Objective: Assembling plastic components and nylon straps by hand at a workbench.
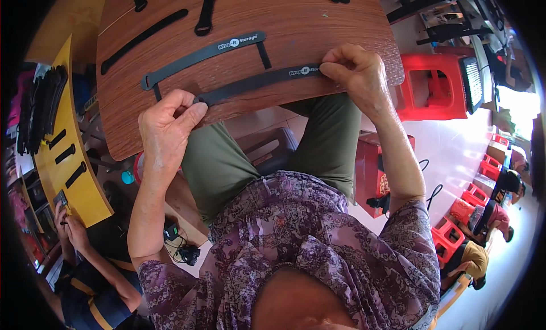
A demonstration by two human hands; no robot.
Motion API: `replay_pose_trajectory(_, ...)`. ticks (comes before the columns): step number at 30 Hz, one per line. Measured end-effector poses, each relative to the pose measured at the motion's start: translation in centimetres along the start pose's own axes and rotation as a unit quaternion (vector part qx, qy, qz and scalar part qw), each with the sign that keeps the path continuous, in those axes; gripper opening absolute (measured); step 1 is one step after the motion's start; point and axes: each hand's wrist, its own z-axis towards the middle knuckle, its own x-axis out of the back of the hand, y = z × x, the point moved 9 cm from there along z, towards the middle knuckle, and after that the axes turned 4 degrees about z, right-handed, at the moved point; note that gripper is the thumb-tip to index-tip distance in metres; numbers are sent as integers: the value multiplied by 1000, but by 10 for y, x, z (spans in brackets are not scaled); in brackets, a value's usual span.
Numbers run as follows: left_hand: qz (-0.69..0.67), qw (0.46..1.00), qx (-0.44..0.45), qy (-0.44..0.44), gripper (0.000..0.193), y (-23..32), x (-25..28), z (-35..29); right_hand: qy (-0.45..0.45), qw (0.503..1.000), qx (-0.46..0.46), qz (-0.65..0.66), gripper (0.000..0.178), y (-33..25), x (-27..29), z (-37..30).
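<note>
Stretched between my two hands is a dark grey strap [256, 89] with a white print near its right end, lying along the near edge of the brown wooden table [318, 40]. My left hand [169, 119] pinches its left end, thumb against fingers. At the other end my right hand [357, 74] grips the strap between thumb and fingertips. Just beyond it lies a second grey strap [199, 58], printed alike, with a slot at its left end. Short black strips [264, 55] poke out from under that one.
More black straps [145, 41] lie farther up the table. To the left, a co-worker's hands [73, 227] are at a yellow table [94, 199] with black straps and a dark pile [42, 108]. A red stool [432, 85] stands at the right; other people sit beyond.
</note>
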Motion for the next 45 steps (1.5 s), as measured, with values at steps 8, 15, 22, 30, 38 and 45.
replay_pose_trajectory(8,-66,991,-74,86,17,6,16,-12,-20,993,0,114,9,-9,-9,-3)
replay_pose_trajectory(15,-186,968,-66,157,16,3,40,-20,-85,987,-2,139,8,-25,-30,3)
replay_pose_trajectory(22,-223,964,-2,144,16,-26,55,-14,-144,962,-48,229,11,-31,-50,10)
replay_pose_trajectory(30,-173,972,82,138,13,-40,73,-3,-124,975,-13,185,8,-50,-62,28)
replay_pose_trajectory(38,-136,976,122,115,9,-41,79,5,-126,975,-29,179,9,-50,-70,35)
replay_pose_trajectory(45,-122,982,108,98,8,-43,78,17,-100,975,-26,198,9,-46,-71,40)
